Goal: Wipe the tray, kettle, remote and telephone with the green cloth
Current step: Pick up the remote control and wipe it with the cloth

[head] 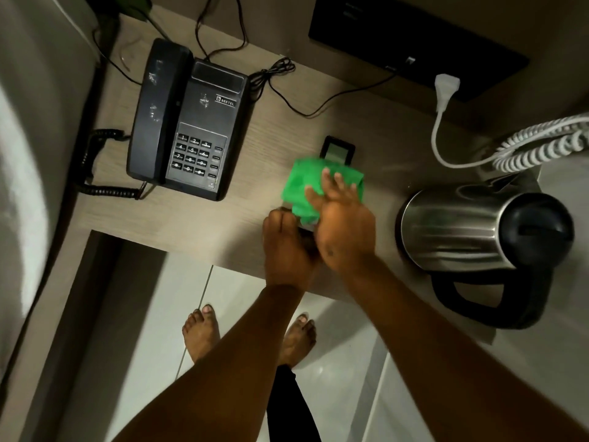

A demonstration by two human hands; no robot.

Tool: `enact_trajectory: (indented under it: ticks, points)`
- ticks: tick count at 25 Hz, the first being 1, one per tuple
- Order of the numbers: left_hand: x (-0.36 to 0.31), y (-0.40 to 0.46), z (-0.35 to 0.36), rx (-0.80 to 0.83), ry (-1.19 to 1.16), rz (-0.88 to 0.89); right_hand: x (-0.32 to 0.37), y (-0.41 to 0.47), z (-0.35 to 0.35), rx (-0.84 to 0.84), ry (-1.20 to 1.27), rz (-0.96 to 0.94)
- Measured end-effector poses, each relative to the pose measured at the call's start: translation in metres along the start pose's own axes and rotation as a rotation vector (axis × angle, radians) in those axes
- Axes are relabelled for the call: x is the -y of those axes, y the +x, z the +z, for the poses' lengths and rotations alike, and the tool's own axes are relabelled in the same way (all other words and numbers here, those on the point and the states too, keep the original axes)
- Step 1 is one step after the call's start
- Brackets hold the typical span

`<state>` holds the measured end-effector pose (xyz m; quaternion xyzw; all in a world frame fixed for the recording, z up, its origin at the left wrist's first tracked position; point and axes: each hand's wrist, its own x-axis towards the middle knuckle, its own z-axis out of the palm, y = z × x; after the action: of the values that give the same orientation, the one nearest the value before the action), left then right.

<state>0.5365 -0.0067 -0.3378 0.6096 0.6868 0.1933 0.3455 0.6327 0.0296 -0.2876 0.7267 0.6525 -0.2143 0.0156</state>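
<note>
Wiping the remote (338, 151) looks like the job right now. It lies flat on the desk (264, 129), between the phone (188, 122) on the left and the kettle (462, 231) on the right, so both are easy to reach next. The left hand (287, 247) is curled shut on the near end of the remote to keep it from sliding. The right hand (341, 224) is spread flat, pressing the cloth (306, 183) down on the remote. I see no tray.
</note>
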Motion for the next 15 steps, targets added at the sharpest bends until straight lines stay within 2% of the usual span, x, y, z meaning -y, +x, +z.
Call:
enact_trajectory:
  ticks: [3, 5, 8, 11, 15]
  points:
    - [-0.002, 0.001, -0.004, 0.079, -0.050, -0.032, 0.006, -0.046, 0.008, 0.080, -0.003, 0.041]
    - [-0.002, 0.000, -0.003, 0.087, -0.016, -0.015, -0.003, -0.024, -0.003, 0.052, -0.046, 0.030]
    - [0.003, -0.002, 0.003, -0.016, 0.026, 0.029, -0.012, 0.036, -0.029, 0.008, -0.096, 0.052]
    - [0.004, -0.002, 0.004, -0.027, 0.049, 0.052, -0.009, 0.060, -0.038, 0.000, -0.134, 0.055]
    - [0.001, 0.003, 0.002, 0.045, 0.055, 0.001, 0.001, 0.003, -0.010, -0.012, -0.081, -0.048]
